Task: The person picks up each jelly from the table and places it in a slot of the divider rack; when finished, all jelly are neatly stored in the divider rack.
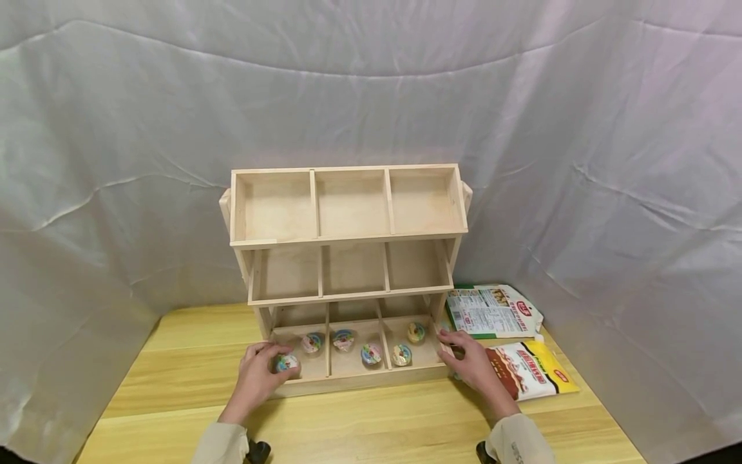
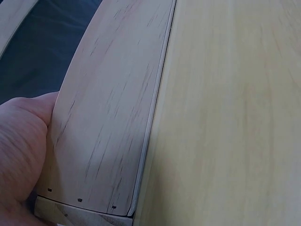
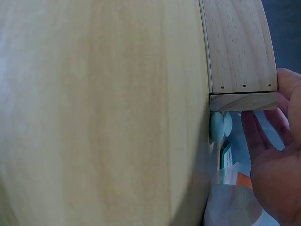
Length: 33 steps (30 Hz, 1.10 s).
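Note:
A three-tier wooden display rack (image 1: 348, 240), divided into compartments, stands on the table. My left hand (image 1: 257, 375) grips the left front corner of its bottom tray, thumb bent over the rim beside a small lidded cup (image 1: 286, 363). At the opposite end my right hand (image 1: 474, 366) holds the tray's side wall (image 3: 243, 101), fingers outside and thumb at the top edge. More lidded cups, one of them a pink-and-blue cup (image 1: 371, 354), sit in the bottom compartments. In the left wrist view the front board (image 2: 103, 108) hides the left fingers.
Right of the rack lie a white and green food packet (image 1: 493, 312) and a red, white and yellow packet (image 1: 533, 370). Pale green round items (image 3: 217, 126) are by the rack's right end. Grey cloth (image 1: 371, 96) hangs behind the wooden table (image 1: 371, 425).

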{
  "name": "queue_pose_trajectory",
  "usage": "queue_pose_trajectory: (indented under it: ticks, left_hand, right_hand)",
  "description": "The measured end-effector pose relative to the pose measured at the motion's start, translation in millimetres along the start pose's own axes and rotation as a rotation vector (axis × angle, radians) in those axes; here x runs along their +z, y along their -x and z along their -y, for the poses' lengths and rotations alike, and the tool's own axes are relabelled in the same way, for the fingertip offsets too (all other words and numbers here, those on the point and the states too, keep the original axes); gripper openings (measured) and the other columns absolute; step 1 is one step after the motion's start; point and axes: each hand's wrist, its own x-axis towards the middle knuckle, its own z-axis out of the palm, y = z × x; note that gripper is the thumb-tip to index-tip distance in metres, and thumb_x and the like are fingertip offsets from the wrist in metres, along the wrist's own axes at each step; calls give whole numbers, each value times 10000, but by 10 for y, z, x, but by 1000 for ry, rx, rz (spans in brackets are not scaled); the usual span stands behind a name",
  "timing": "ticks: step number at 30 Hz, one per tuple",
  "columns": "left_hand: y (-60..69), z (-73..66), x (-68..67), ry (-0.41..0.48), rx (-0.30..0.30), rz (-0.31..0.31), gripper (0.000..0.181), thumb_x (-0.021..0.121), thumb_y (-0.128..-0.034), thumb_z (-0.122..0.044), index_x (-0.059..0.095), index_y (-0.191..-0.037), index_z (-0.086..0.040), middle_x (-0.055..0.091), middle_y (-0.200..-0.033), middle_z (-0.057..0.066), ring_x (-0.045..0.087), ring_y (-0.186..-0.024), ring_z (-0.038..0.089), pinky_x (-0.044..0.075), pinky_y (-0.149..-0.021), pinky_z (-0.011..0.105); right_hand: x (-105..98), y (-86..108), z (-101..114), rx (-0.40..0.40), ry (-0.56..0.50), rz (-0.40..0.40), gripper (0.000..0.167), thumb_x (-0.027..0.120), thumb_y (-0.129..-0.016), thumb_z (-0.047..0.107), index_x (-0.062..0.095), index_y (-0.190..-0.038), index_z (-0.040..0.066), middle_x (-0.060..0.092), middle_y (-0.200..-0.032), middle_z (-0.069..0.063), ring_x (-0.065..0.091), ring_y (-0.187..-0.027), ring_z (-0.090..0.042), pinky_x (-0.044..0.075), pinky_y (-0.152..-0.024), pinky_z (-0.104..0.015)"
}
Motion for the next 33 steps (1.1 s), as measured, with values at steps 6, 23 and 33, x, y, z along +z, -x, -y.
queue_pose_trajectory:
  ticks: [6,23,33]
  left_hand:
    - [2,3,4,-5,12,-7,435,882,-835,-275,745,-1211,-105,629,-1360,208,380,-1335,383,219,-1094,654]
    - [-8,21,13,11,-8,6,411,877,-843,-275,747,-1200,-117,603,-1393,220,356,-1359,379,221,-1098,657]
    - [-1,16,14,10,-16,11,406,872,-848,-279,747,-1200,-119,587,-1409,227,349,-1368,384,226,-1096,659]
  right_hand:
    - [12,0,-12,-8,-9,-1,382,767,-943,102,707,-1315,37,645,-1375,-115,610,-1261,-327,532,-1026,-468]
    - [14,-12,-18,-1,-13,-7,377,767,-943,102,710,-1309,38,645,-1369,-115,611,-1258,-326,529,-1033,-463]
    - [14,-10,-26,9,-12,2,379,762,-950,112,707,-1320,52,640,-1384,-108,605,-1268,-323,528,-1038,-472]
